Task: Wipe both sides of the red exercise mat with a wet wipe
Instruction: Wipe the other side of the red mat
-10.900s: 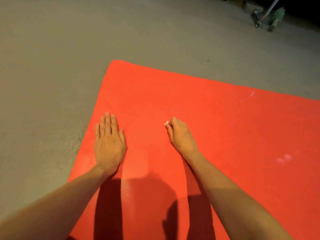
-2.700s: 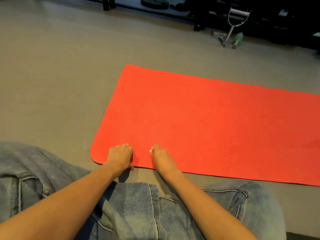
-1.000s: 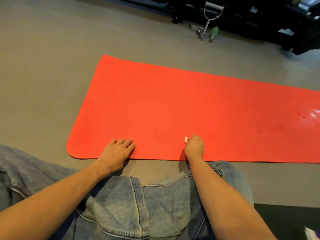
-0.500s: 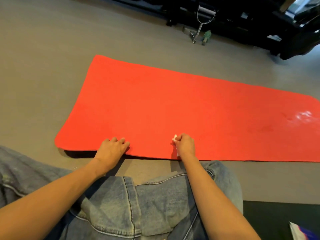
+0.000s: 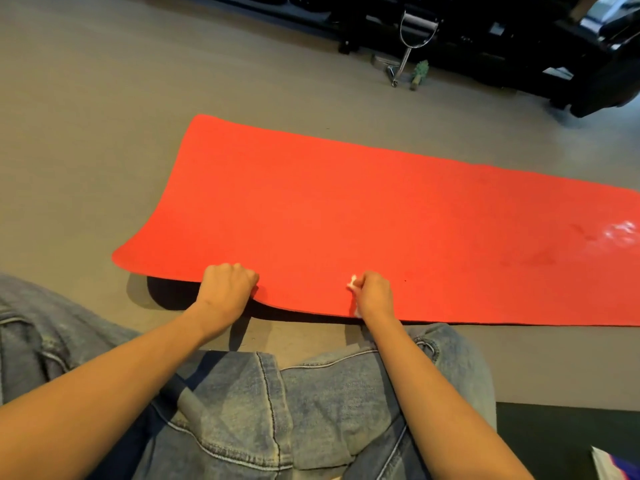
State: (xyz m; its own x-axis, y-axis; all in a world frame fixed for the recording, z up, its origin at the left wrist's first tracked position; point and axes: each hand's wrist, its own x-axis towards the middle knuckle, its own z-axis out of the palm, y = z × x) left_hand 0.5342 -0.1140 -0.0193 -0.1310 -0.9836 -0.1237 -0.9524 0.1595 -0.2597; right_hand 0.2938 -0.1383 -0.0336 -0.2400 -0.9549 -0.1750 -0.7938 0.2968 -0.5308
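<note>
- Grips near edge of red exercise mat (image 5: 346, 220) in curled left hand (image 5: 227, 289), holding the near-left corner raised off the grey floor (image 5: 86, 133).
- Clasps the same edge further right with right hand (image 5: 374, 294), wet wipe (image 5: 352, 284) bunched in its fingers.

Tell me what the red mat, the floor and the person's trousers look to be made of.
The red mat: probably flexible foam or rubber, matte; its near edge bends softly where the left hand grips it. The floor: smooth, matte grey, perhaps vinyl or rubber; unclear. The trousers: faded blue denim, with stitched seams.
</note>
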